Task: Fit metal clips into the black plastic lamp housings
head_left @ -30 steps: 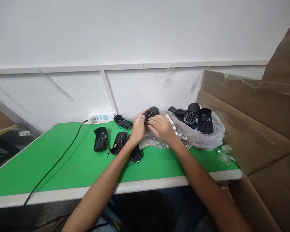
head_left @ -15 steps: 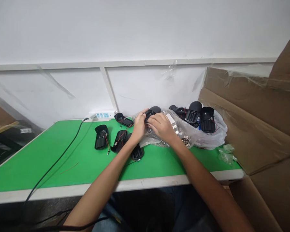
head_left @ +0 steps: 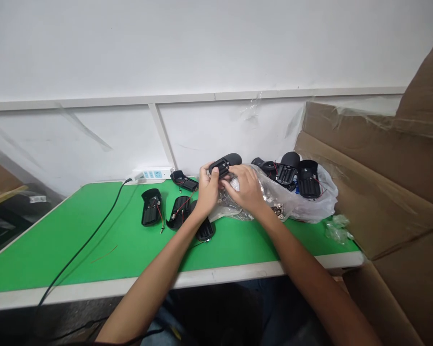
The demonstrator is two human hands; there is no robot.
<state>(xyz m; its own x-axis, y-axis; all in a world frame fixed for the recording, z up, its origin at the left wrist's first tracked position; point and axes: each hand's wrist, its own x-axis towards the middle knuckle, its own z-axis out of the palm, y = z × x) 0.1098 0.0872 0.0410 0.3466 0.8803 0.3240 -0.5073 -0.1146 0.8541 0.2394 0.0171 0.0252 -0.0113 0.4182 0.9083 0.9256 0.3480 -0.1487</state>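
Black housing (head_left: pixel 224 165) between both hands (head_left: pixel 226 188)

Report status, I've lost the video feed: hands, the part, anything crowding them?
Left hand and right hand both grip one black housing, raised above the green table. Clear plastic bag of parts directly under the hands. More housings lie left.

— From where is the scene seen?
— A single view is given, taken from head height, faced forward and down across the green table (head_left: pixel 94 250) toward the white wall (head_left: pixel 202 43).
— How near is it set?
— Both forearms are taken in at arm's length; the cardboard box (head_left: pixel 393 192) is cut off at the right, so its extent perhaps cannot be judged.
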